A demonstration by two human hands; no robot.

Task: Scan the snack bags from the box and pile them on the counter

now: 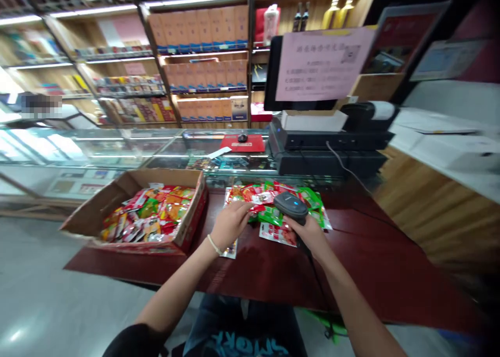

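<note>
"While the right hand (310,233) has its fingers closed round the scanner (289,205), what do you record of the left hand (231,222)?"

"Fingers bent and close together, at the left part of the packet pile (269,216). Whether they pinch a packet, I cannot tell; the contact is too small to make out."

"Position of the pile?"

"Spread on the dark red table (371,258) in front of the person, to the right of the cardboard box (175,176), which holds more packets. One white-and-red packet (269,233) lies at the pile's near edge."

"Your finding on handling?"

"In my judgement, the scanner calls for a steady wrist and a clear line to one packet at a time; where packets overlap, the wrong one could be read. The left hand would do well to part and flatten each, keeping fingertips off any printed code."

"And the cord (317,276)?"

"Trails from below the right hand towards the table's near edge. Best kept from dragging packets. A blue light (296,204) shows on the scanner's top."
</note>
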